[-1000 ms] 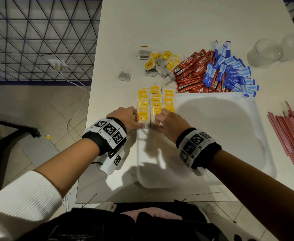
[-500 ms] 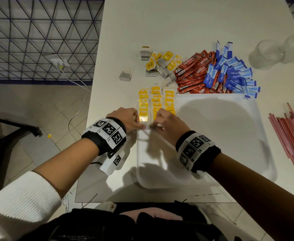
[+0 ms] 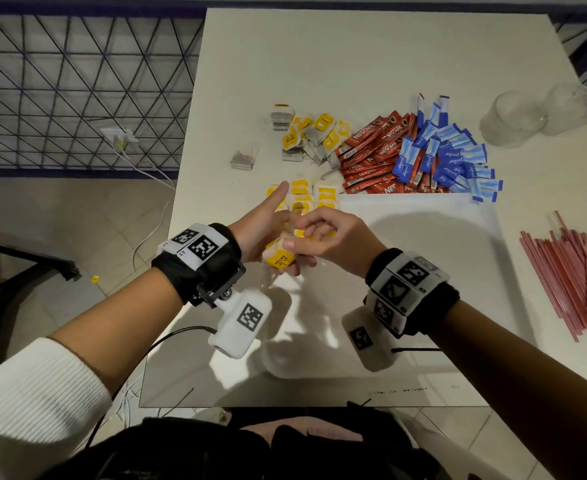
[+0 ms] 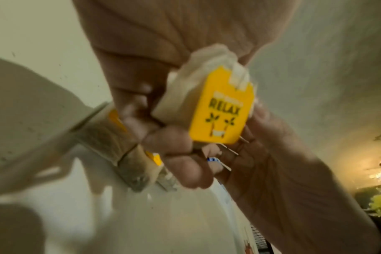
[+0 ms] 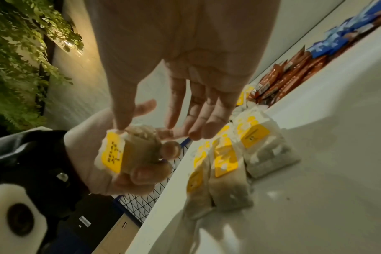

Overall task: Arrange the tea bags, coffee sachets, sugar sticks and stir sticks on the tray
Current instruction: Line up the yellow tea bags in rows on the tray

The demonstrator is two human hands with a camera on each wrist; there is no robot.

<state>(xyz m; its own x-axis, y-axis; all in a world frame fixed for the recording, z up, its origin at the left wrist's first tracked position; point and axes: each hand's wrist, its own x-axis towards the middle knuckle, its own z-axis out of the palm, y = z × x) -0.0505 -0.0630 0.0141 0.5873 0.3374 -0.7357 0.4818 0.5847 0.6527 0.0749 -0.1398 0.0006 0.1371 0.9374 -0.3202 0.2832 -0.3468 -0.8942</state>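
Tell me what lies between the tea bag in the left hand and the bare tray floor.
Nothing visible: the left hand holds the tea bag above the tray, whose bare floor lies right of the laid tea bag rows.

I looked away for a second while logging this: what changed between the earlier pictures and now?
Both hands lifted off the tea bag rows. The left hand now grips a tea bag raised above the tray, with the right hand touching it. The sachet piles and stir sticks stayed put.

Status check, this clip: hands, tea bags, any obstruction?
Left hand grips tea bag; right hand open, touching it. Tea bag rows on tray. Nothing obstructing.
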